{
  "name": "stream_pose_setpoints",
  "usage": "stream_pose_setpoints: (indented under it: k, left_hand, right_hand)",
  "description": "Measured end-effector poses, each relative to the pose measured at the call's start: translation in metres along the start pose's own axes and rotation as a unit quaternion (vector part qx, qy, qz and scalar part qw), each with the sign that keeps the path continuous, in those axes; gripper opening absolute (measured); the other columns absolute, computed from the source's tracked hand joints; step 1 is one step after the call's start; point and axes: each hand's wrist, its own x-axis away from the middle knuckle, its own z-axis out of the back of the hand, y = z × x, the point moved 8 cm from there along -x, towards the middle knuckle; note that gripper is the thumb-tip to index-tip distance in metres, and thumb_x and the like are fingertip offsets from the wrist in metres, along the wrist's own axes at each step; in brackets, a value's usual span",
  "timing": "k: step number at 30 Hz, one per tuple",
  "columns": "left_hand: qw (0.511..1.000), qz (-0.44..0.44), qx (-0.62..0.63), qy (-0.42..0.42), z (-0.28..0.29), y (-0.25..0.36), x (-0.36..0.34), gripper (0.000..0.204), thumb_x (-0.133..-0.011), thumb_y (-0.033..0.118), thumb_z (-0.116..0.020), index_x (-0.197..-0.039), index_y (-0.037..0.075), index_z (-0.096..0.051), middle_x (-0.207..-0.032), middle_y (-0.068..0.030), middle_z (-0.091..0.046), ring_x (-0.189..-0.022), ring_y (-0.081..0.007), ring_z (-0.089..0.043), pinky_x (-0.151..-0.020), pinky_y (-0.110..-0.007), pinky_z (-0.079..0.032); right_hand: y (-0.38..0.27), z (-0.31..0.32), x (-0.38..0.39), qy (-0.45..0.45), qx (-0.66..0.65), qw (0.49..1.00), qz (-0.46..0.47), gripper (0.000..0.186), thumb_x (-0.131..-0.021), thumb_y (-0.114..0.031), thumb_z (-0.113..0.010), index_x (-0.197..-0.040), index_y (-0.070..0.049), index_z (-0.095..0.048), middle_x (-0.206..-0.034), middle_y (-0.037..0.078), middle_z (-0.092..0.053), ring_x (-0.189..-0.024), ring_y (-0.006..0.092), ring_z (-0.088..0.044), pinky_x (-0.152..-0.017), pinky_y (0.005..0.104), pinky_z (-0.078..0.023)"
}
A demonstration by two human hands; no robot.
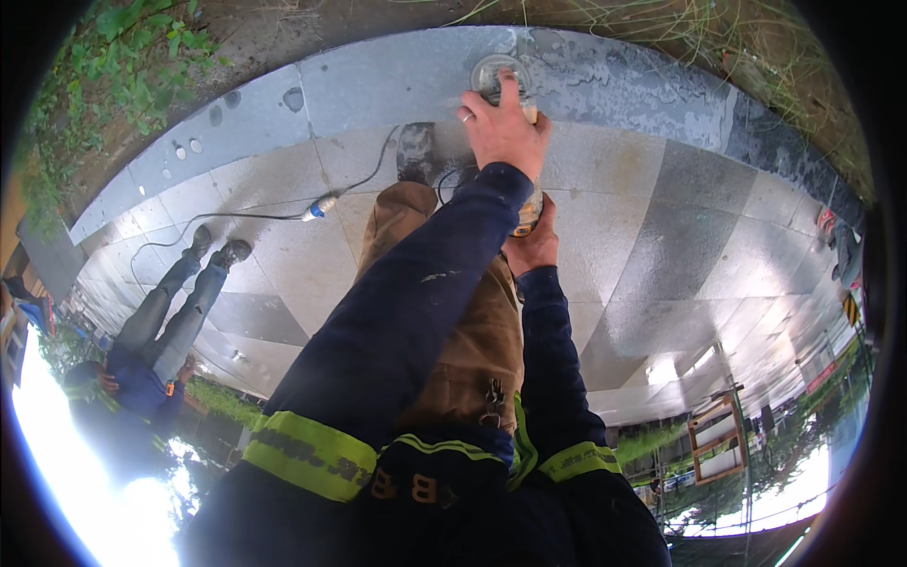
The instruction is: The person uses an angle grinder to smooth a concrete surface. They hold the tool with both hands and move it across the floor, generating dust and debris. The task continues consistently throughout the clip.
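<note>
An angle grinder (pixel 524 225) with a yellow and dark body lies lengthwise ahead of me. Its round head and disc (pixel 493 76) rest on the wet grey stone edging (pixel 397 85). My left hand (pixel 506 130), with a ring on one finger, presses over the front of the tool, one finger stretched toward the disc. Behind it, my right hand (pixel 535 248) is wrapped round the rear of the body. My left hand and sleeve hide much of the grinder. A dark cable shows beside my knee.
A cable connector (pixel 319 207), white and blue, lies on the wet paving (pixel 586 170) at left. Another person (pixel 156 359) stands at the left. Soil and plants (pixel 123 66) border the stone's far side. Small white pieces (pixel 189 147) lie on the edging. A wooden frame (pixel 718 439) stands at right.
</note>
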Motion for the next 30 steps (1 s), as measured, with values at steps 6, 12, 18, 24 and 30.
stream_pose_setpoints:
  k: [6, 12, 18, 24, 30]
  left_hand:
    - [0.999, -0.031, 0.003, 0.043, 0.009, 0.004, -0.002, 0.074, -0.074, 0.03, -0.075, -0.139, 0.013, -0.044, -0.115, -0.031, -0.035, -0.105, -0.0524, -0.04, -0.096, -0.055, -0.039]
    - [0.999, -0.026, 0.008, 0.037, 0.003, 0.008, -0.005, 0.074, -0.072, 0.029, -0.075, -0.138, 0.013, -0.044, -0.113, -0.0311, -0.036, -0.103, -0.0522, -0.041, -0.096, -0.056, -0.038]
    - [0.999, -0.026, 0.013, 0.033, 0.001, 0.01, -0.004, 0.073, -0.073, 0.03, -0.075, -0.137, 0.013, -0.045, -0.112, -0.0311, -0.037, -0.104, -0.0535, -0.04, -0.098, -0.056, -0.038]
    - [0.998, -0.04, 0.006, 0.05, 0.002, 0.019, -0.009, 0.074, -0.073, 0.031, -0.075, -0.138, 0.012, -0.045, -0.111, -0.0311, -0.037, -0.102, -0.0539, -0.042, -0.099, -0.056, -0.037]
    - [0.999, -0.008, -0.032, 0.036, 0.006, 0.009, -0.012, 0.074, -0.074, 0.032, -0.075, -0.139, 0.012, -0.044, -0.115, -0.0334, -0.036, -0.102, -0.0539, -0.041, -0.098, -0.056, -0.037]
  right_hand:
    - [-0.003, -0.002, -0.002, -0.006, -0.012, 1.0, 0.01, 0.081, -0.07, -0.014, -0.075, -0.139, -0.014, -0.034, -0.108, 0.023, -0.068, -0.103, 0.0443, -0.064, -0.085, 0.0463, -0.054]
    - [-0.005, 0.002, -0.005, 0.008, -0.019, 1.0, 0.018, 0.082, -0.07, -0.018, -0.079, -0.139, -0.014, -0.034, -0.107, 0.023, -0.068, -0.102, 0.0435, -0.065, -0.085, 0.0454, -0.054]
    - [-0.007, 0.006, -0.005, 0.0, -0.013, 1.0, 0.015, 0.081, -0.071, -0.017, -0.079, -0.138, -0.014, -0.035, -0.109, 0.024, -0.068, -0.102, 0.0436, -0.065, -0.085, 0.0456, -0.054]
    - [-0.007, 0.009, -0.012, 0.014, -0.021, 1.0, 0.017, 0.081, -0.069, -0.011, -0.075, -0.139, -0.015, -0.034, -0.107, 0.024, -0.068, -0.102, 0.0447, -0.065, -0.085, 0.0463, -0.054]
    - [-0.004, -0.003, -0.013, -0.027, -0.015, 1.0, -0.007, 0.083, -0.07, -0.014, -0.078, -0.14, -0.016, -0.033, -0.105, 0.024, -0.069, -0.101, 0.0449, -0.065, -0.085, 0.0464, -0.054]
